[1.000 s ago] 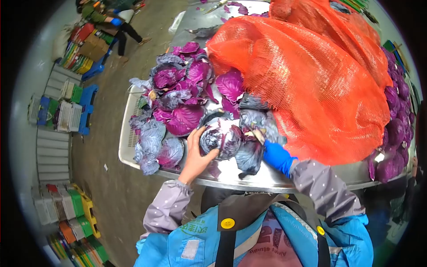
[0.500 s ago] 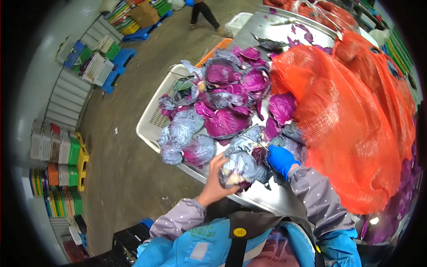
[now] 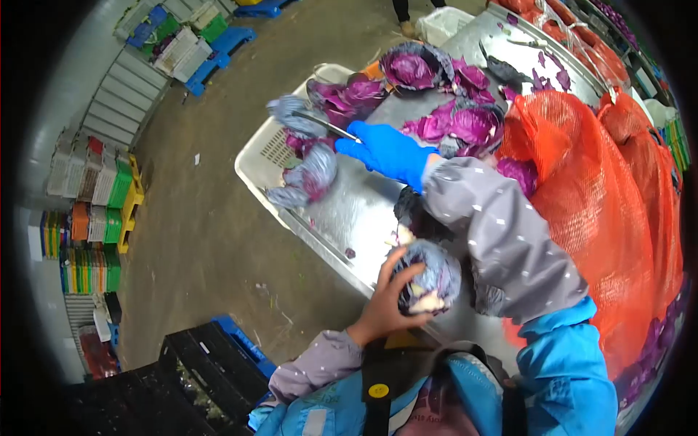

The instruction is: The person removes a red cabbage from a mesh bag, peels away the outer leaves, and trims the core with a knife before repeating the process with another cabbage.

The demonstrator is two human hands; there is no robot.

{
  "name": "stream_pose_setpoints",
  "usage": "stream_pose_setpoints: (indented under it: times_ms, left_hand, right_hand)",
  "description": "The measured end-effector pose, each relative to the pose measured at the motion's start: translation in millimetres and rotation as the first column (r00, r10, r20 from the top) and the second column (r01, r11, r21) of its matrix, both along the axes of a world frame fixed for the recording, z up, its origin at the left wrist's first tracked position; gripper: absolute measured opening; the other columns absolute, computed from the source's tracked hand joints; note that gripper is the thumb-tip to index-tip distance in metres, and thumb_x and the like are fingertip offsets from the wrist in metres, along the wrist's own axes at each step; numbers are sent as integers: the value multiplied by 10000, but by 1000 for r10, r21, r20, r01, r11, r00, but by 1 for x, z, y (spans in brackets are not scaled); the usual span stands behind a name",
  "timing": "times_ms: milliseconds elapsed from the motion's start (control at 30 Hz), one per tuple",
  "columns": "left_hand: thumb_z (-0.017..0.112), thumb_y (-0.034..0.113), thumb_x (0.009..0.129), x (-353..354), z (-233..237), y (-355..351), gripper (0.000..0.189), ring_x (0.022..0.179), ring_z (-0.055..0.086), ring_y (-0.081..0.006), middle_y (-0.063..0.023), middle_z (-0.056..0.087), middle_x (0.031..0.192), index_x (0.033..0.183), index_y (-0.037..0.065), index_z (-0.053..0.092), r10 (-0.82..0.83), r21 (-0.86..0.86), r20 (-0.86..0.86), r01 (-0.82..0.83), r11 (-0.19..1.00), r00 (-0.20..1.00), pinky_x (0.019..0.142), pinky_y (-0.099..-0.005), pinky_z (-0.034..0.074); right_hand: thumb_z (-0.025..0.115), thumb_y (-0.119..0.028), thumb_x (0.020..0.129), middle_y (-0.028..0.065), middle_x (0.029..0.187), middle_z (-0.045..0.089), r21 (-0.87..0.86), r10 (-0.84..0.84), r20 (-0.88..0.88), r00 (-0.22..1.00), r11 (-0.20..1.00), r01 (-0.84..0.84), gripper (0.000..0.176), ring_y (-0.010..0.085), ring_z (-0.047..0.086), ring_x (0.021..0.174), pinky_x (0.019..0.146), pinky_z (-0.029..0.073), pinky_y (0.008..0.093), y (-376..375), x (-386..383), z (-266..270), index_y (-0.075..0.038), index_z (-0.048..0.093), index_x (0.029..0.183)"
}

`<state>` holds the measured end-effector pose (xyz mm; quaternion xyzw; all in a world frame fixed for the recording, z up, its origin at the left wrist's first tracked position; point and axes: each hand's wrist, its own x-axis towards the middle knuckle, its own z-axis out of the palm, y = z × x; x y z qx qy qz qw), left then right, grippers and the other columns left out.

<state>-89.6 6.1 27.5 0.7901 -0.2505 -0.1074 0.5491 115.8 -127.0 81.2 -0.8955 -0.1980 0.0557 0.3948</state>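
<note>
My bare left hand (image 3: 391,299) grips a red cabbage (image 3: 438,270) near the table's front edge, its pale cut stem end facing me. My right hand (image 3: 389,151), in a blue glove, is stretched forward over the table and closed around a knife (image 3: 323,123). The blade points left and lies across loose cabbage leaves (image 3: 314,168) at the basket (image 3: 251,161). More purple leaves (image 3: 476,123) lie beyond my right wrist. Dark outer leaves (image 3: 416,214) sit just past the cabbage, partly hidden by my right sleeve.
A metal table (image 3: 356,211) runs away from me. Red mesh sacks (image 3: 582,218) fill its right side. Another knife (image 3: 527,43) lies at the far end. A black crate (image 3: 211,370) stands at lower left; stacked crates (image 3: 94,171) line the wall. A person's legs (image 3: 407,11) show at the top.
My right hand has moved from beside the cabbage forward and left to the basket. The leaf heap has broken up, baring metal. My left hand still holds the cabbage. The view has shifted.
</note>
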Motion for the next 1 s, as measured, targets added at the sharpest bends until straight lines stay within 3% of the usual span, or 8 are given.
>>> stream_pose_setpoints:
  times_ms: [133, 200, 267, 367, 467, 500, 633, 1000]
  left_hand:
    - [815, 195, 576, 8, -3, -5, 888, 1268, 301, -383, -214, 263, 1357, 1322, 99, 341, 65, -76, 34, -62, 995, 997, 1036, -440, 310]
    - [807, 201, 591, 13, -3, -8, 911, 1263, 294, -386, -218, 276, 1335, 1337, 81, 299, 65, -68, 54, -61, 996, 996, 1035, -446, 303]
    - [802, 202, 596, 16, -3, -14, 914, 1259, 293, -388, -221, 282, 1325, 1336, 61, 285, 55, -51, 83, -51, 997, 995, 1037, -450, 293]
    - [787, 184, 595, 18, 2, -22, 911, 1249, 309, -368, -215, 299, 1307, 1329, 23, 272, 39, 24, 134, -43, 999, 990, 1042, -439, 283]
    - [777, 169, 600, 25, 2, -28, 905, 1217, 358, -323, -197, 329, 1277, 1322, -8, 261, 29, 52, 144, -37, 998, 989, 1031, -398, 303]
    - [777, 173, 607, 28, 3, -30, 900, 1206, 370, -316, -194, 339, 1268, 1320, -11, 261, 25, 56, 99, -31, 998, 995, 1026, -392, 309]
    - [774, 214, 623, 44, 12, -41, 866, 1177, 397, -311, -194, 374, 1237, 1301, -16, 288, 7, 142, 59, -16, 990, 998, 1001, -389, 332]
    - [760, 285, 585, 52, 17, -94, 810, 1096, 408, -368, -216, 424, 1164, 1224, -42, 385, 38, 329, 275, -131, 935, 961, 955, -451, 319]
  right_hand:
    - [478, -346, 909, 188, 856, 628, 220, 122, -290, 949, 974, -58, 358, 342, 622, 808, 703, 476, 401, -52, -58, 6, -45, 544, 1092]
    - [465, -278, 920, 163, 892, 620, 164, 101, -18, 995, 982, -97, 314, 335, 617, 776, 692, 473, 384, -87, -102, -10, -57, 548, 1128]
    - [468, -165, 917, 159, 985, 593, 196, -118, -283, 952, 964, 177, 288, 312, 608, 834, 745, 472, 358, -104, -151, -3, -75, 540, 1181]
    - [487, -96, 904, 173, 1061, 553, 234, -345, -64, 936, 907, 350, 364, 315, 582, 924, 819, 452, 358, -102, -218, -15, -88, 500, 1268]
    - [501, -88, 894, 170, 1061, 538, 216, -457, -86, 885, 859, 464, 442, 324, 559, 975, 864, 430, 354, -87, -258, -15, -98, 449, 1333]
    - [486, -92, 900, 145, 1062, 526, 189, -442, 63, 895, 886, 424, 495, 326, 565, 948, 825, 448, 360, -82, -262, -8, -170, 399, 1381]
    - [467, -94, 894, 116, 1025, 520, -13, -539, -30, 842, 842, 539, 567, 308, 594, 834, 688, 479, 400, -67, -268, -13, -295, 334, 1407]
    - [478, -141, 848, 202, 966, 608, -338, -581, -91, 809, 782, 524, 560, 361, 613, 816, 683, 489, 438, -99, -210, -17, -160, 346, 1393]
